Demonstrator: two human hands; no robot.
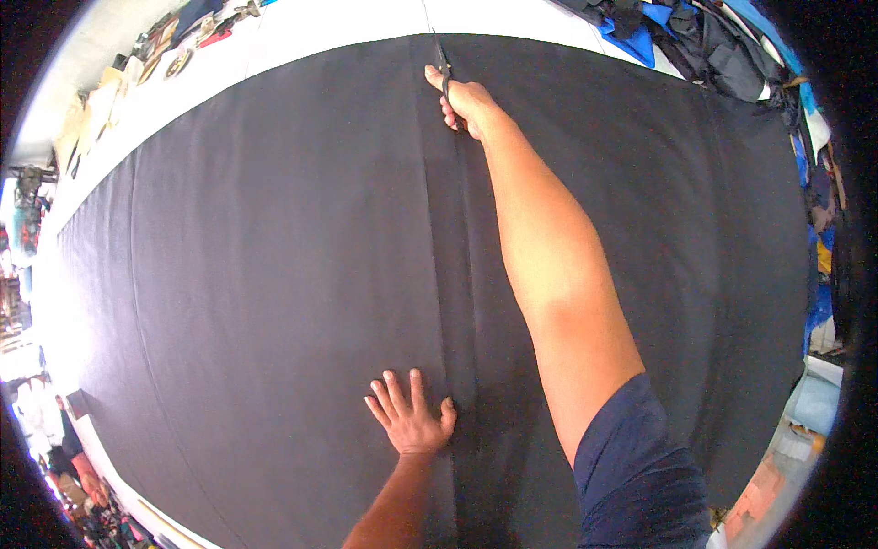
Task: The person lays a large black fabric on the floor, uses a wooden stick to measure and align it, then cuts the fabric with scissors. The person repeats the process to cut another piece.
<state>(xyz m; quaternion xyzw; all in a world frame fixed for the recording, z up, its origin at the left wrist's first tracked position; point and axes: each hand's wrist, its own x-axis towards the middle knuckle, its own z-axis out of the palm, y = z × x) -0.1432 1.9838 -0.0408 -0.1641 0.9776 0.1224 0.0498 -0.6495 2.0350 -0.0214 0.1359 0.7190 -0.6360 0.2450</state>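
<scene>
A large black cloth [256, 256] lies spread over a long white table [302, 32]. A straight cut line [455, 274] runs down its middle, from the far edge toward me. My right hand [465, 102] is stretched far out and is closed on a pair of dark scissors [444, 64], whose blades point at the cloth's far edge. My left hand [409, 416] rests flat on the cloth close to me, fingers spread, just left of the cut line.
Heaps of black and blue fabric [677, 32] are piled at the far right. Small objects and paper pieces [169, 50] lie on the table's far left end. More clutter sits along the left and right edges of the view.
</scene>
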